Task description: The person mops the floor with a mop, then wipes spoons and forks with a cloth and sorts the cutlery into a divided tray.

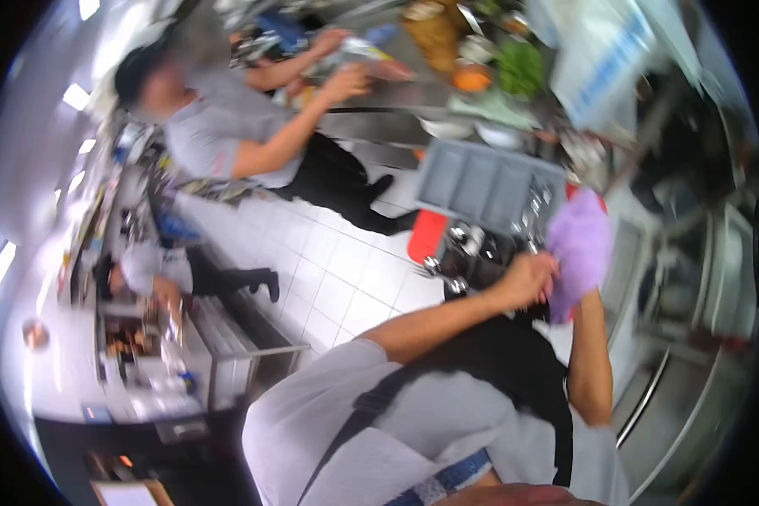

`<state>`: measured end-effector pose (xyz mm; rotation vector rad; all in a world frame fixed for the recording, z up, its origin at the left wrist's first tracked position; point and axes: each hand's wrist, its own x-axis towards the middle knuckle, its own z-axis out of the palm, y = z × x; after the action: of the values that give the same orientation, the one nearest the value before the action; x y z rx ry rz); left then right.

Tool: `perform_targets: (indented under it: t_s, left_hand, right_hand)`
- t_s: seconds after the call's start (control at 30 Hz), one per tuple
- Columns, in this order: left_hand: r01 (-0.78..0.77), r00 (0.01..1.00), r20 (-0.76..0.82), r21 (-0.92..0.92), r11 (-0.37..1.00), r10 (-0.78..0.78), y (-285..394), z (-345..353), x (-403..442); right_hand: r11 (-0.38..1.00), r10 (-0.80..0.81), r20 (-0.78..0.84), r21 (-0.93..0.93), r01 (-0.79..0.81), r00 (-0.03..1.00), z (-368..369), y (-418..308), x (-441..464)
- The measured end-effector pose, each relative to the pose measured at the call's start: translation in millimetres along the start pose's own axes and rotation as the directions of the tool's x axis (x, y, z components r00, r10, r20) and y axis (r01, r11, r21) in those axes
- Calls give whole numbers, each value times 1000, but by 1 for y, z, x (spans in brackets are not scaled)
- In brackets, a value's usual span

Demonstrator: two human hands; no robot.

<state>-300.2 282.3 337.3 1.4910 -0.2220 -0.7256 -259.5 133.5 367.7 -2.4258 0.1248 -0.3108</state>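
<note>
My left hand (527, 282) is closed in front of my black apron, with fingers curled round something I cannot make out. Against it on the right is a purple cloth (578, 249), which my right hand holds; the cloth hides its fingers, and only my forearm shows below. Just beyond both hands, a grey compartment tray (472, 181) has shiny cutlery (535, 207) in its right-hand compartment. Between the tray and my left hand, more metal cutlery (464, 240) lies in a dark container, blurred. A red object (427, 238) shows beside it.
A co-worker (228, 131) stands at a steel counter (379, 99), handling something blurred. Another person (148, 270) works at a far-left counter. Greens (519, 69), an orange item (472, 78) and bowls (447, 128) are beyond the tray. A plastic bag (603, 63) hangs upper right.
</note>
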Motion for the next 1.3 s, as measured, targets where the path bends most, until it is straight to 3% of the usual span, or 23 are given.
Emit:
perform_targets:
  t_s: [0.07, 0.13, 0.2, 0.27, 0.3, 0.33, 0.4, 0.43, 0.53, 0.57, 0.67, 0.7, 0.83, 0.93, 0.97, 1.0, 1.07, 1.13, 1.17, 1.2, 1.23, 1.3]
  left_hand:
    - [-27, 999, 24, 65, 998, 25, 10, 6, -3]
    - [-52, 997, -56, 35, 998, 54, 17, 6, 3]
    - [-104, 993, -12, 351, 931, 116, 36, -21, 1]
    - [-101, 991, 6, 692, 715, 134, 64, -46, -2]
    - [-184, 936, -173, 504, 844, 307, 39, -53, 10]
    - [-226, 917, -204, 446, 866, 344, 37, -52, 20]
    - [-314, 871, -279, 317, 895, 404, 35, -54, 41]
    - [-239, 902, -256, 376, 895, 348, 34, -62, 50]
    - [-155, 925, -354, -11, 988, 141, 40, -82, 72]
    - [-271, 872, -444, -84, 959, 207, 35, -84, 81]
    - [-245, 932, -327, -249, 937, 157, -5, -58, 80]
    - [-146, 930, -362, -196, 970, 67, 18, -48, 61]
    - [-220, 854, -499, -89, 971, 147, 17, -68, 54]
    - [-21, 926, -376, 17, 1000, 26, 21, -50, 23]
    - [-58, 945, -313, 122, 991, 94, 3, -44, 21]
    - [6, 986, -166, 228, 974, 33, -13, -41, 21]
    - [121, 990, -80, 89, 989, -114, 12, -30, 3]
    - [84, 996, -32, 70, 994, -82, 12, -34, -2]
    - [70, 998, -1, 65, 995, -70, 9, -34, -2]
    - [92, 996, 5, 39, 995, -92, 5, -34, -3]
    - [117, 993, 11, 21, 993, -117, 1, -36, -5]
    - [221, 975, 56, -68, 973, -217, -7, -37, -15]
  right_hand:
    - [998, -4, -11, -64, 3, 1000, -1, -6, 1]
    - [991, -2, -29, -132, -2, 1000, 1, -13, 0]
    - [976, -6, -67, -216, -8, 998, 0, -21, 0]
    - [938, -49, -160, -346, -10, 986, -5, -30, 1]
    - [916, -81, -199, -402, -6, 977, -5, -36, 0]
    - [906, -96, -222, -423, -7, 970, -3, -46, -2]
    - [973, -66, 9, -221, 66, 998, 12, -34, -17]
    - [993, -42, 133, -103, 56, 990, 20, -30, -26]
    - [997, -52, 351, 78, 25, 935, 30, -22, -44]
    - [994, -56, 386, 113, 13, 921, 33, -20, -46]
    - [986, -58, 413, 164, -12, 909, 38, -19, -45]
    - [984, -51, 414, 175, -25, 909, 39, -18, -43]
    - [973, 14, 357, 210, -95, 934, 33, -6, -35]
    - [955, 92, 249, 254, -156, 964, 31, -2, -22]
    - [949, 124, 200, 262, -175, 972, 32, -3, -20]
    - [941, 154, 156, 277, -193, 976, 32, -2, -14]
    - [912, 229, 91, 327, -246, 969, 34, 2, -2]
    - [787, 342, 87, 517, -336, 936, 38, 17, 10]
    - [554, 404, 92, 767, -324, 910, 48, 41, 8]
    - [867, 386, -97, 379, -325, 917, 35, 15, 4]
    - [942, 286, -242, -108, -319, 927, 11, -37, 6]
    - [933, 136, -366, -267, -243, 921, 12, -34, 2]
